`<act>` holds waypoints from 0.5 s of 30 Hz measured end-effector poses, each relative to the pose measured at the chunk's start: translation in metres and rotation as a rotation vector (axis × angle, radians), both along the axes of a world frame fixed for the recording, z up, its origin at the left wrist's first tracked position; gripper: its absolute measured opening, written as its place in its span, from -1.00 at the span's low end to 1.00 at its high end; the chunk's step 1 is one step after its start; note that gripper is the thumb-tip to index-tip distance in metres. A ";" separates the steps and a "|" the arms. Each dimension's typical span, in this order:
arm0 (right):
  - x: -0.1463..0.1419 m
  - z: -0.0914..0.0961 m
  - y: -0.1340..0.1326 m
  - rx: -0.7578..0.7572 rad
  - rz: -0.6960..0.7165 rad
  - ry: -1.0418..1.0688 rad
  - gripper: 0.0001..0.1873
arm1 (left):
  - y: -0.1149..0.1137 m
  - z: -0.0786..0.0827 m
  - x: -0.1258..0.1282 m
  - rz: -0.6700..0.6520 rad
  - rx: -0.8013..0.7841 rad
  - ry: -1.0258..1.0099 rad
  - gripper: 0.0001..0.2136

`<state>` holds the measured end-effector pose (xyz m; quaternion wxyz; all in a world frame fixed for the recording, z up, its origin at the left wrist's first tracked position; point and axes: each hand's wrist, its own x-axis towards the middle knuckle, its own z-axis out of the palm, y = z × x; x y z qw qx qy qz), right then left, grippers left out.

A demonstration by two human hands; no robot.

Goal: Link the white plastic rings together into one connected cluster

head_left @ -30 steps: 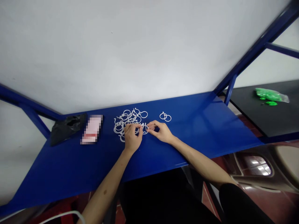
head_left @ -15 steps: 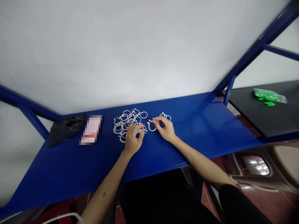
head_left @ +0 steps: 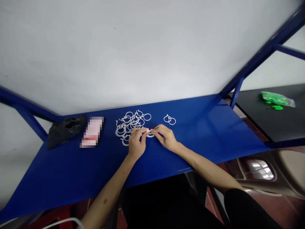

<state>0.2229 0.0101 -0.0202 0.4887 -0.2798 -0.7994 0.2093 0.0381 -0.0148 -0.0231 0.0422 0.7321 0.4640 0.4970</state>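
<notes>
Between my two hands is a white plastic curtain ring [head_left: 150, 135], held just above the table. My left hand [head_left: 137, 141] pinches one end of it with thumb and forefinger. The fingertips of my right hand [head_left: 167, 137] are closed on the other end, so the two hands nearly meet. Just behind and left of my left hand lies a loose pile of similar white rings [head_left: 128, 122], many with open ends. Two closed, overlapping rings [head_left: 172, 121] rest apart, beyond my right hand. My fingers partly hide the held ring's ends.
A blue table [head_left: 205, 127] stands against a white wall. On its left side lie a black plastic bag [head_left: 63, 133] and a pixelated pink-white item [head_left: 92, 132]. Blue frame bars [head_left: 238, 89] rise at the sides. A black table [head_left: 262, 117] at right bears a bag of green pieces [head_left: 276, 98].
My right hand has moved left with a ring and now meets my left hand at it. The two rings at the right are uncovered.
</notes>
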 end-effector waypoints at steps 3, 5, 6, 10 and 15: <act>0.000 -0.002 -0.002 -0.015 0.023 -0.041 -0.83 | 0.000 -0.004 -0.001 -0.011 0.004 0.023 -0.88; 0.002 -0.004 -0.001 -0.010 0.030 -0.067 -0.81 | 0.001 -0.006 -0.001 -0.028 -0.015 0.044 -0.88; 0.002 -0.005 0.001 -0.002 0.027 -0.079 -0.81 | 0.002 -0.006 -0.001 -0.033 -0.030 0.059 -0.87; 0.011 -0.003 0.015 0.029 -0.074 -0.134 -0.81 | 0.004 -0.003 0.002 -0.010 -0.071 0.203 -0.79; 0.042 -0.001 0.044 -0.078 -0.508 -0.106 -0.79 | 0.003 -0.006 -0.001 0.012 -0.105 0.414 -0.73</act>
